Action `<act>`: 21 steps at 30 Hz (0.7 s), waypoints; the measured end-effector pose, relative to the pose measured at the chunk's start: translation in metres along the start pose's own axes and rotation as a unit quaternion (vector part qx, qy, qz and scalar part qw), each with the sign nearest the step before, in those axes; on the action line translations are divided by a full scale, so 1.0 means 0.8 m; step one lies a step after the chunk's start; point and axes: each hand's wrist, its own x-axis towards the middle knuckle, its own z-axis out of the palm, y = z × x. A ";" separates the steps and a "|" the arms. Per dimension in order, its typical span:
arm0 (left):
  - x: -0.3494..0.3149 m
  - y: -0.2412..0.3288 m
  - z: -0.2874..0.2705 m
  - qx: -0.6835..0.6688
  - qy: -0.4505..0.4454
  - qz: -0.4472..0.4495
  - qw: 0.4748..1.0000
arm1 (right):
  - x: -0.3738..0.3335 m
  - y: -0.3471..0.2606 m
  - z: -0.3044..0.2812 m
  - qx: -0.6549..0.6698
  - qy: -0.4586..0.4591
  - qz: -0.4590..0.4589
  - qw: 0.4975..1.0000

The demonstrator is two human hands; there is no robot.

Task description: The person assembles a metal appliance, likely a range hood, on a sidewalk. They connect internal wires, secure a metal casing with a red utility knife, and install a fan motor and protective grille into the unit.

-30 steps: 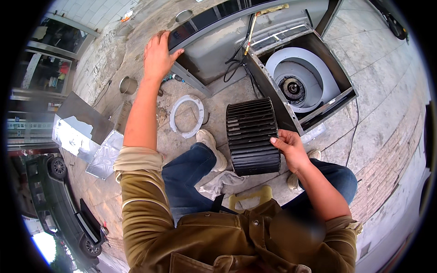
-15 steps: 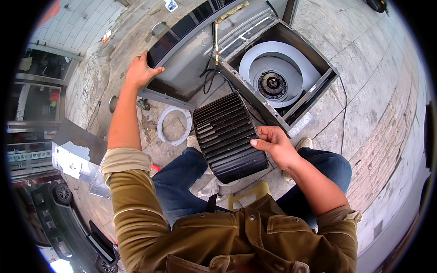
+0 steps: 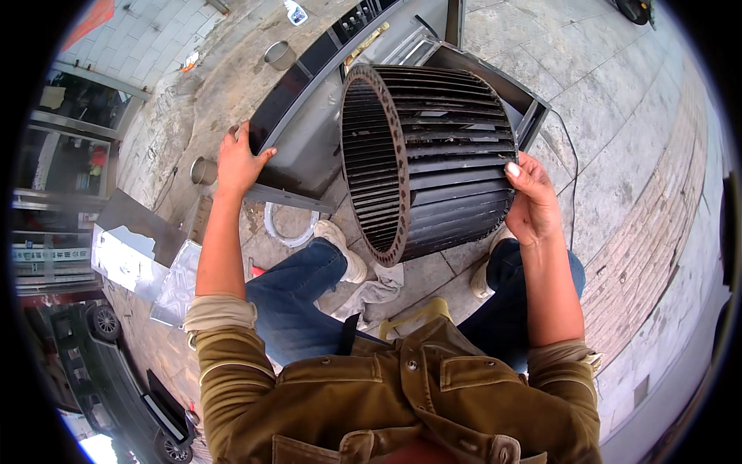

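A blackened, grimy fan wheel (image 3: 456, 166), drum-shaped with many slats, is raised in front of me, its open ring end turned left. My right hand (image 3: 533, 197) is closed on its right rim, thumb on the outside. My left hand (image 3: 241, 164) grips the near corner of a range hood (image 3: 309, 147), thumb on the inner side and fingers over the dark panel edge. The hood lies on the ground, and the fan wheel covers most of its metal blower box (image 3: 533, 116). A white ring (image 3: 287, 236) lies on the floor below the hood's near edge.
A yellow stool (image 3: 417, 319) and a grey rag (image 3: 371, 290) are between my legs. Metal sheets (image 3: 139, 255) lie at left. Two metal cups (image 3: 280, 56) and a spray bottle (image 3: 295, 12) stand beyond the hood. A black cable (image 3: 574, 178) runs along the right.
My right hand has lifted the fan wheel up and to the right, turning its open end into view. It now hides the blower opening. My left hand still holds the hood's corner.
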 end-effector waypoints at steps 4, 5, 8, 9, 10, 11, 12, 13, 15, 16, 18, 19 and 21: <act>-0.006 0.123 -0.104 -0.371 0.047 -0.030 0.927 | -0.014 -0.023 -0.061 0.067 0.012 -0.099 0.993; -0.015 0.146 -0.124 -0.487 0.006 -0.052 0.872 | -0.018 -0.027 -0.068 0.075 0.004 -0.117 0.990; -0.045 0.210 -0.182 -0.612 -0.101 0.021 0.784 | -0.031 -0.036 -0.086 0.097 -0.023 -0.148 0.984; -0.047 0.228 -0.198 -0.653 -0.160 0.028 0.740 | -0.034 -0.039 -0.091 0.095 -0.040 -0.151 0.983; -0.046 0.247 -0.202 -0.694 -0.202 0.022 0.690 | -0.036 -0.039 -0.095 0.096 -0.058 -0.152 0.982; -0.043 0.257 -0.196 -0.693 -0.251 0.030 0.675 | -0.037 -0.040 -0.093 0.099 -0.076 -0.155 0.980; -0.038 0.269 -0.191 -0.712 -0.303 0.018 0.633 | -0.042 -0.044 -0.087 0.075 -0.045 -0.155 0.984; -0.032 0.281 -0.187 -0.726 -0.356 0.007 0.588 | -0.044 -0.048 -0.085 0.053 -0.057 -0.153 0.985; -0.025 0.302 -0.173 -0.761 -0.407 -0.063 0.502 | -0.049 -0.054 -0.080 0.011 -0.078 -0.147 0.986; -0.025 0.308 -0.160 -0.773 -0.430 -0.100 0.456 | -0.053 -0.057 -0.071 -0.038 -0.082 -0.136 0.987; -0.049 0.311 -0.139 -0.814 -0.367 -0.145 0.426 | -0.067 -0.067 -0.051 -0.128 -0.120 -0.080 0.981; -0.059 0.308 -0.130 -0.829 -0.335 -0.162 0.418 | -0.074 -0.076 -0.035 -0.197 -0.136 -0.044 0.970; -0.074 0.308 -0.111 -0.841 -0.295 -0.152 0.427 | -0.076 -0.093 -0.013 -0.449 -0.289 -0.138 0.834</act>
